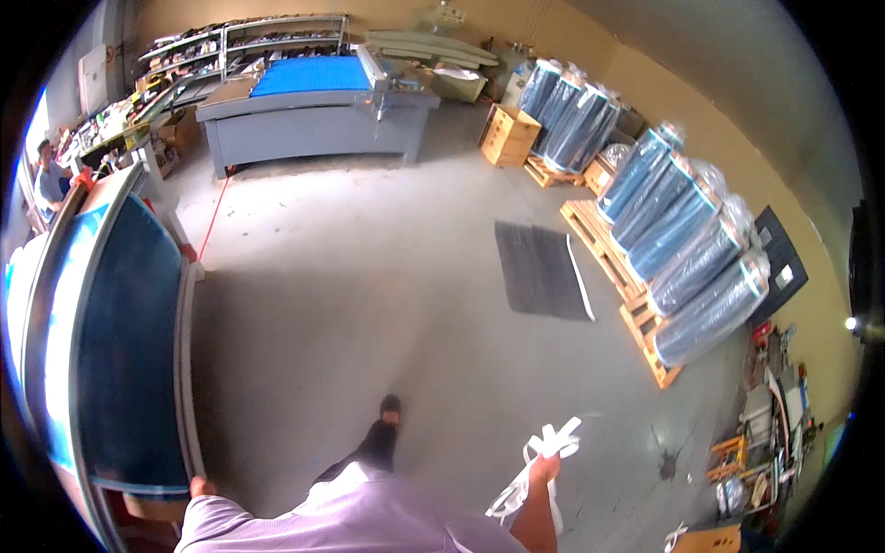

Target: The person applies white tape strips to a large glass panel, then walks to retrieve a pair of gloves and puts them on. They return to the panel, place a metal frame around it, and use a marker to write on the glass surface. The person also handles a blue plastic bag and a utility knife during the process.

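White strips (560, 445), lower right of the frame: bunched in the right hand (544, 469), fingers closed round them. Step, as I judge it: carrying. Next move calls for keeping the loose tails off the floor (350, 304). I can't make out the left hand's (202, 487) grip, beside the blue-surfaced machine's (190, 387) edge, lower left. Room mid-frame; dark mat (539, 272) and pallets (578, 218) bound it rightward.

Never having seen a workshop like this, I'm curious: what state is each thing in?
Right grip: closed on the white strips
White strips: looped and bunched, some hanging down
Left grip: at the frame's near end, hold unclear
Frame: blue sheet spread across it
Blue sheet: spread out
Dark mat: lying flat
Rolls: film-wrapped, standing
Pallets: loaded
Shelves: crowded
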The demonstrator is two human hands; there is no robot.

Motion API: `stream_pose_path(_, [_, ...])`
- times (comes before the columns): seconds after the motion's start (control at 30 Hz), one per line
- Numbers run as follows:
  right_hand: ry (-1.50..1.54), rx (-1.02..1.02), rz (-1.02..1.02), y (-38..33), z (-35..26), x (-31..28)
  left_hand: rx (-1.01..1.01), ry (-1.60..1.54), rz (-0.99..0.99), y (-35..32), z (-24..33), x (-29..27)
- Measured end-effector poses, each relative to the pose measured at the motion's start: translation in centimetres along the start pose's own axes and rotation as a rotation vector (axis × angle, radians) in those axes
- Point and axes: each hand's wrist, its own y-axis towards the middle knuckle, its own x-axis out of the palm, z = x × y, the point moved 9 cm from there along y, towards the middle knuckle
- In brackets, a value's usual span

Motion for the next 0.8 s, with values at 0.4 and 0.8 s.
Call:
stream_pose_path(0.4, [-0.074,0.27,-0.107,31.1,-15.0,16.8,3.254,1.429,-2.006,-76.4,-69.8,-11.0])
stream_pose_path(0.8, [-0.163,0.43,-0.274,57.7,-34.3,38.1,2.841,1.667,-2.142,-108.0,-91.2,-6.2])
